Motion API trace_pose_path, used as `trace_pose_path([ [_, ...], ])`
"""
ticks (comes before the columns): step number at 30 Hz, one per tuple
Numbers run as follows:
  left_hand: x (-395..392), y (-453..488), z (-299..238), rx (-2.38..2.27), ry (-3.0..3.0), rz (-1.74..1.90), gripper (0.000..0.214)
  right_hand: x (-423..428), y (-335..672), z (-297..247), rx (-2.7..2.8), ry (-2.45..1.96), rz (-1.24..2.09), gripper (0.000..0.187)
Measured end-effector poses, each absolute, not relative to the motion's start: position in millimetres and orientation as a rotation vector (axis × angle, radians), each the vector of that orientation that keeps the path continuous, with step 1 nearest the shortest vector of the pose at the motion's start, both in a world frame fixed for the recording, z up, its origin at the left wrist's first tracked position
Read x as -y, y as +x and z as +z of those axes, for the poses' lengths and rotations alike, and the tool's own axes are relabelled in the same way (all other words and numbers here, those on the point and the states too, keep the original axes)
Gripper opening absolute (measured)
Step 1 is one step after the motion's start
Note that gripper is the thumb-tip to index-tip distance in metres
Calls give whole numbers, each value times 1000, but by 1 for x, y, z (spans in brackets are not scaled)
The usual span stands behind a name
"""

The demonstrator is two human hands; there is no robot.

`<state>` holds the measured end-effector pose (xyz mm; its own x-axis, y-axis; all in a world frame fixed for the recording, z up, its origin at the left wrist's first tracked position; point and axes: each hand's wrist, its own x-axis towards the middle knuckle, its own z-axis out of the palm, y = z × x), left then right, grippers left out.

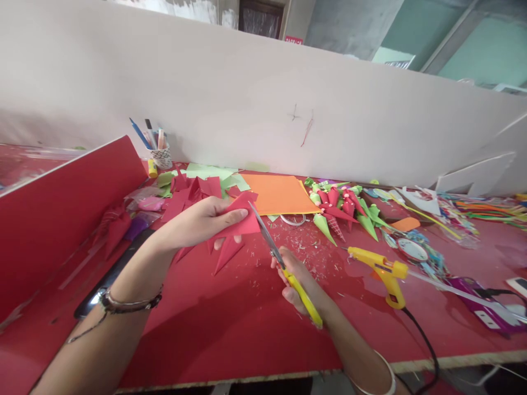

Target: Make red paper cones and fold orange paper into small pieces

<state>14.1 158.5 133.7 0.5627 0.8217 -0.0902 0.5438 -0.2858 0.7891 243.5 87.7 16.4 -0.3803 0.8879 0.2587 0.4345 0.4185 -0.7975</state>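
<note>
Between thumb and fingers, my left hand (209, 219) pinches a piece of red paper (249, 222). My right hand (298, 280) grips yellow-handled scissors (302, 299), whose blades point up and left at the right edge of that paper. Just under and behind the left hand lie more red paper pieces (193, 192) and a red paper cone (228, 253). Orange sheets (275, 192) are stacked beyond the scissors' tip. Right of them sits a heap of finished-looking red and green cones (337, 208).
A yellow glue gun (385, 271) with a clear stick rests at the right, its cord over the front edge, near a purple power strip (473, 302). A pen cup (160, 156) stands at the back left. A phone (111, 274) lies beneath my left forearm. A white partition (230, 99) rises behind.
</note>
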Motion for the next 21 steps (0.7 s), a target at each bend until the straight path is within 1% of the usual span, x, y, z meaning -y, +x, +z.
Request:
trace_pose_path([
  [5, -157, 21, 131, -1105, 1992, 392, 47, -89, 242, 19, 1960, -1109, 864, 48],
  [11, -158, 22, 131, -1090, 1986, 381, 47, -89, 239, 34, 1970, -1118, 863, 55],
  [21, -160, 22, 128, -1073, 1952, 403, 46, -91, 238, 28, 1948, -1135, 851, 54],
])
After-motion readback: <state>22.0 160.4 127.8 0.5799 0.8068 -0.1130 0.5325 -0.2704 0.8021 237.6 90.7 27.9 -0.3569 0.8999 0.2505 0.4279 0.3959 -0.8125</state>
